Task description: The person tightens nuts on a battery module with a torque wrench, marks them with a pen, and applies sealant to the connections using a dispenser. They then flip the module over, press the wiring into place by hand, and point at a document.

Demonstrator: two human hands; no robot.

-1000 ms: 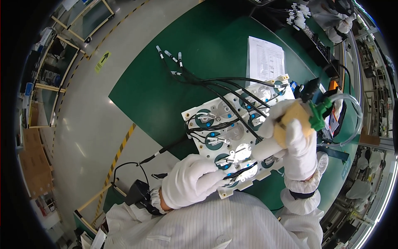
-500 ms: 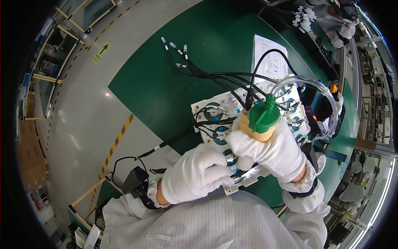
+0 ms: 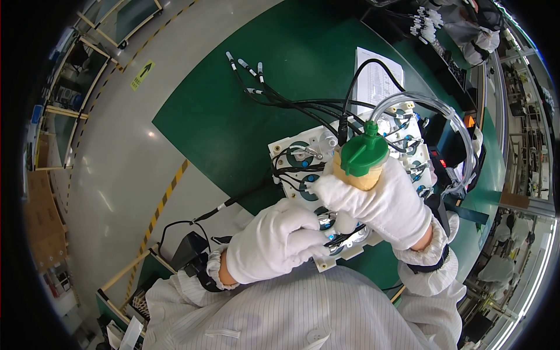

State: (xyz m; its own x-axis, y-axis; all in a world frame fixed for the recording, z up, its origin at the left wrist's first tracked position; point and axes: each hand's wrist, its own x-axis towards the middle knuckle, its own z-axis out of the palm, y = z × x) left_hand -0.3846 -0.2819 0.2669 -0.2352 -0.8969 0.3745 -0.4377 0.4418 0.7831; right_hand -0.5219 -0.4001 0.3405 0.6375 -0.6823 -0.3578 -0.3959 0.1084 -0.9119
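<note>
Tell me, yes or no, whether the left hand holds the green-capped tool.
No, the right hand is wrapped around the green-capped tool, while the left hand is apart from it.

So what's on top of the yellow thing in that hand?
A green cap with a clear tube sits on the yellow thing. The cap hides what's underneath; the right hand covers the lower part.

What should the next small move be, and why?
Perhaps ease the right hand slightly toward the left hand: the right grips the green-capped tan cylinder above the white board, while the left is close to the black cables at the board's near edge.
</note>
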